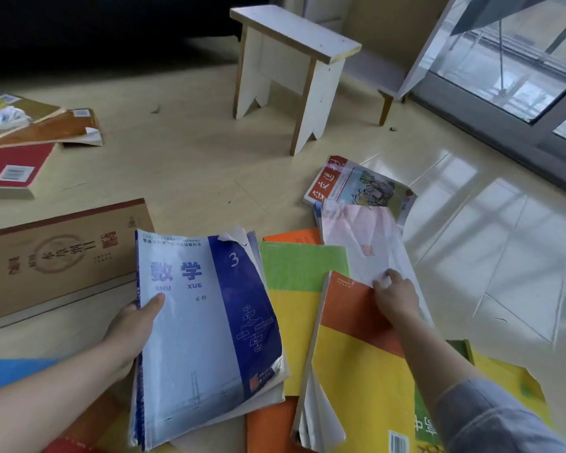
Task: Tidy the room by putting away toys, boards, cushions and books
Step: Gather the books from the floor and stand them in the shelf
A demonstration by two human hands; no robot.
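Near edge: left hand [129, 331] grips blue maths textbook [203, 335] by its spine, thumb on cover. Right hand [396, 295] pinches pale pink sheet [370, 246] over orange-yellow book [360, 364]. Books litter floor [193, 165]; white stool [291, 70] stands far. No containers seen.

A worn blue-and-white maths book [206, 331] sits gripped at its spine edge in the left hand [131, 331]. Under the right hand [394, 297] lies an orange-and-yellow book [356, 364], partly covered by a pale pink sheet [363, 243]; a green-and-yellow book [294, 289] lies between the hands.
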